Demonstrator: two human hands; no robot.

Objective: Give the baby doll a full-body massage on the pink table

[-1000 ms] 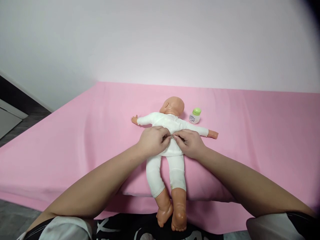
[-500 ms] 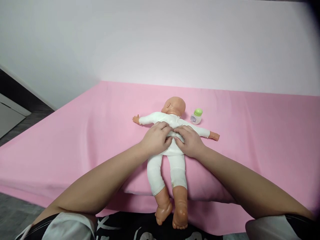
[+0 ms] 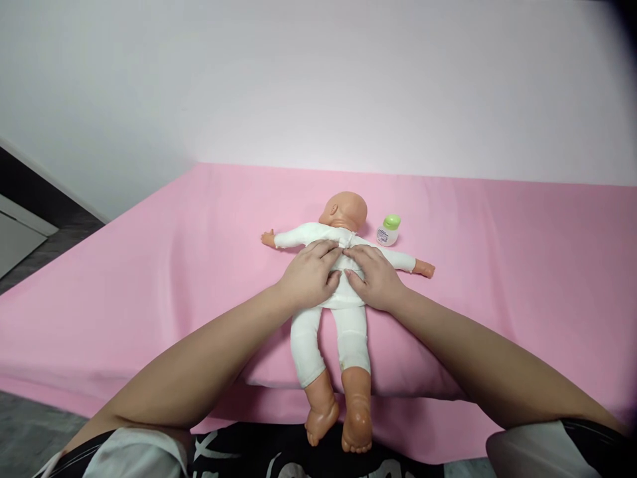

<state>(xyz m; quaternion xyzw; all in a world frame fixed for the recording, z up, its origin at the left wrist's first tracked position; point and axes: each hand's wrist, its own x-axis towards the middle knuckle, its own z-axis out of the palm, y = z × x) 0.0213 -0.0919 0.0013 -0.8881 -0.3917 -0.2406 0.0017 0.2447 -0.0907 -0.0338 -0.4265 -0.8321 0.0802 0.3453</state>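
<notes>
A baby doll [image 3: 343, 212] in a white suit lies face down on a pink sheet [image 3: 497, 265], arms spread, bare feet over the near edge. My left hand [image 3: 309, 277] lies on the left side of its back. My right hand [image 3: 373, 277] lies on the right side. The fingers of both hands meet at the middle of the upper back and press on the white cloth there. Whether they pinch the cloth, I cannot tell. The doll's torso is mostly hidden under my hands.
A small white bottle with a green cap [image 3: 389, 230] stands on the sheet just right of the doll's head. A white wall rises behind the bed. Dark floor [image 3: 44, 239] shows at the left, grey floor at the lower left corner.
My fingertips have slid from the doll's lower back up to its upper back, near the neck. The fingers have gone from a pinching curl to lying flatter.
</notes>
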